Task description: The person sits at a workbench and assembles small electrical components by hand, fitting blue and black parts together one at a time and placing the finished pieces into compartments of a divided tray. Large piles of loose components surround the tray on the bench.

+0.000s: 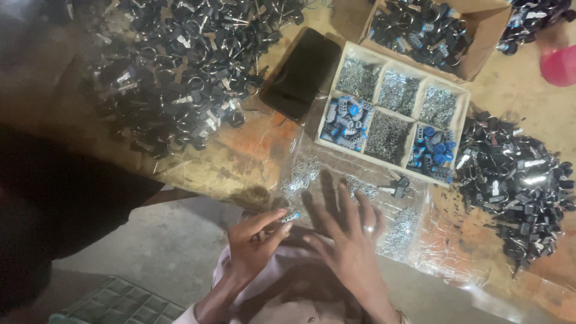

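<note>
- Left hand (255, 240) pinches a small blue-tipped metal part (290, 217) at the near table edge.
- Right hand (348, 237) lies spread flat on clear plastic sheet (420, 240).
- Divided tray (465, 96) sits beyond; cardboard box (486, 36) far right.

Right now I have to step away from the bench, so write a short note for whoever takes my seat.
Left hand: pinches a small blue-tipped part at the bench edge.
Right hand: open, empty, fingers spread on the clear plastic sheet beside loose metal bits.
Stock: divided tray ahead holds metal bits and blue parts; black key-ring pieces lie heaped far left and right.
Done: cannot tell how many are finished.
Left: large heaps look unsorted.
</note>
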